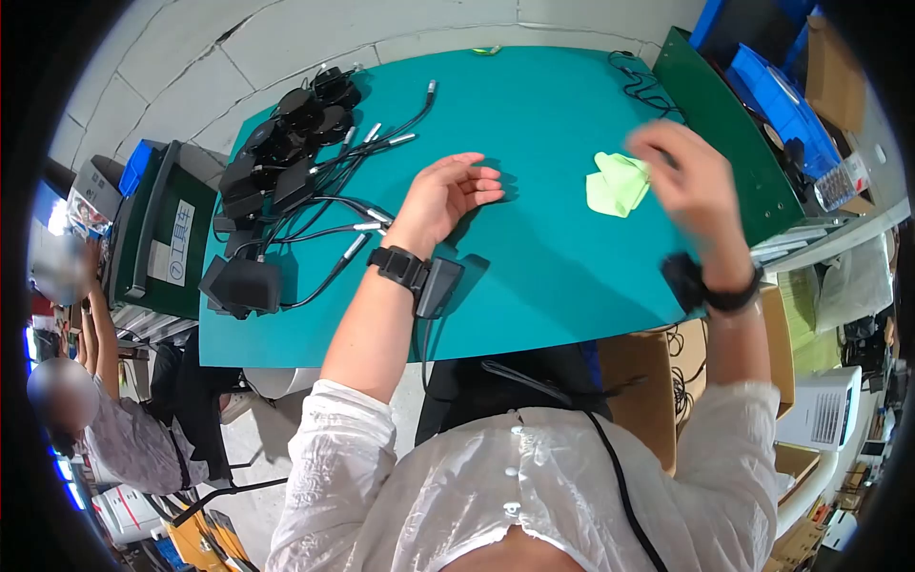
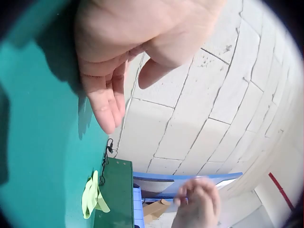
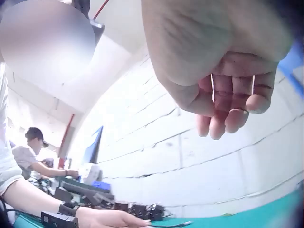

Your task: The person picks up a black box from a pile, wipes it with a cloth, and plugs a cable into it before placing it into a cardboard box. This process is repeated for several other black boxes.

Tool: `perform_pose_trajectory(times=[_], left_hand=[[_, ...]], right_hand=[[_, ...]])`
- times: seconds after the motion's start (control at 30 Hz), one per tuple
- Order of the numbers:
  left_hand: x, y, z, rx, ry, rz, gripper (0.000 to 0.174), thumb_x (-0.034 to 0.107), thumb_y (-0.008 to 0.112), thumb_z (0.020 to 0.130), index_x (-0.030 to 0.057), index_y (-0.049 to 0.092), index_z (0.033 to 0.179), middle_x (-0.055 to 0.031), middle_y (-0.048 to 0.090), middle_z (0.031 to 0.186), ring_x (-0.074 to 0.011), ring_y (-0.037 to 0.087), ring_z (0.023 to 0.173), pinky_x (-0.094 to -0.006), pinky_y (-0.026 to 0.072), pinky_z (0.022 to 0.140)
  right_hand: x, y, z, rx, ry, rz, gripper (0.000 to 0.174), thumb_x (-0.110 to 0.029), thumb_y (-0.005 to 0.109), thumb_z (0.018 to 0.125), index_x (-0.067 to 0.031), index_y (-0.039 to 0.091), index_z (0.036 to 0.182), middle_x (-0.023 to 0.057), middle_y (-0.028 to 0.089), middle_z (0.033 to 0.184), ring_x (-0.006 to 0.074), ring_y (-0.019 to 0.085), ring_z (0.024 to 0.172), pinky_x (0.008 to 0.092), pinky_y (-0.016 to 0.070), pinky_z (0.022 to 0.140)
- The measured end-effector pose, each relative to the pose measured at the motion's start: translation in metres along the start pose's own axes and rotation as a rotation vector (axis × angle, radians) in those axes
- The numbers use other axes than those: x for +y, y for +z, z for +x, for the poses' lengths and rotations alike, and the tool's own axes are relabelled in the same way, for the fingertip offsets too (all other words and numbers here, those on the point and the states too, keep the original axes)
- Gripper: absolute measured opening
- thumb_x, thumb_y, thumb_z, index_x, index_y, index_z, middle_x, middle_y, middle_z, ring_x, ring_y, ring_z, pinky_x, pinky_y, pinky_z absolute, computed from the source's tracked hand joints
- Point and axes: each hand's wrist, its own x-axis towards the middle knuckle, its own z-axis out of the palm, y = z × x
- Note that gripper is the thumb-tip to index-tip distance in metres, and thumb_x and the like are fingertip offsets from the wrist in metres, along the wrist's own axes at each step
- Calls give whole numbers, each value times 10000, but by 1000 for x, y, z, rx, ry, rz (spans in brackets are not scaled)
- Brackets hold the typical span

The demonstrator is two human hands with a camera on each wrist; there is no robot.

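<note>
My left hand (image 1: pixel 448 198) is over the middle of the teal table (image 1: pixel 534 267), its side low near the surface. Its fingers are loosely bent, with nothing in them, as the left wrist view shows. To the right, my right hand (image 1: pixel 691 181) is blurred by motion and raised above the tabletop. In the right wrist view its fingers (image 3: pixel 230 118) curl loosely and hold nothing. A crumpled light-green cloth (image 1: pixel 618 186) lies on the table just left of the right hand, which overlaps its edge in the head view.
Black devices (image 1: pixel 276 143) with cables and metal-tipped plugs are heaped at the table's left. A thin black cable (image 1: pixel 639 86) lies at the back right. Green cases (image 1: pixel 162 238) flank the table, a blue bin (image 1: pixel 782 105) stands at right, and another person (image 1: pixel 124 419) is at left.
</note>
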Motion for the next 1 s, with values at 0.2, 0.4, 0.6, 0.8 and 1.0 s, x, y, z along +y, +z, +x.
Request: perform_pose_trajectory(times=[0.2, 0.4, 0.6, 0.8, 1.0], left_hand=[[-5, -15, 11, 10, -63, -286, 240, 193, 456, 978, -12, 532, 1078, -205, 631, 1000, -288, 634, 896, -446, 536, 840], [-12, -31, 25, -23, -16, -499, 444, 483, 525, 917, 100, 587, 1132, -74, 640, 1140, -225, 609, 1058, -385, 519, 839], [-18, -28, 26, 45, 75, -435, 466, 479, 505, 929, 63, 570, 1130, -111, 607, 1191, -261, 601, 1045, -446, 493, 868], [-11, -25, 24, -11, 14, -495, 446, 450, 494, 951, 50, 570, 1133, -107, 617, 1176, -249, 622, 1022, -425, 522, 854], [-5, -20, 19, 49, -65, -356, 294, 205, 356, 1001, 8, 569, 1049, -170, 644, 935, -238, 636, 729, -312, 531, 627]], right_hand=[[-30, 162, 126, -401, -315, 30, 217, -137, 552, 825, -91, 660, 1007, 105, 654, 985, 307, 618, 952, 412, 510, 798], [-93, 284, 183, -714, -425, -68, 323, -204, 612, 874, -99, 628, 1179, 119, 645, 1101, 302, 599, 1060, 416, 484, 901], [-106, 324, 198, -835, -452, -149, 262, -216, 680, 811, -11, 695, 974, 191, 683, 951, 360, 655, 920, 441, 537, 765], [-95, 299, 195, -694, -501, -53, 141, -227, 651, 835, -117, 660, 922, 70, 666, 845, 283, 638, 840, 403, 492, 679], [-63, 186, 174, -517, -292, 74, 167, -192, 589, 869, -80, 601, 993, 98, 636, 854, 274, 620, 785, 364, 476, 662]])
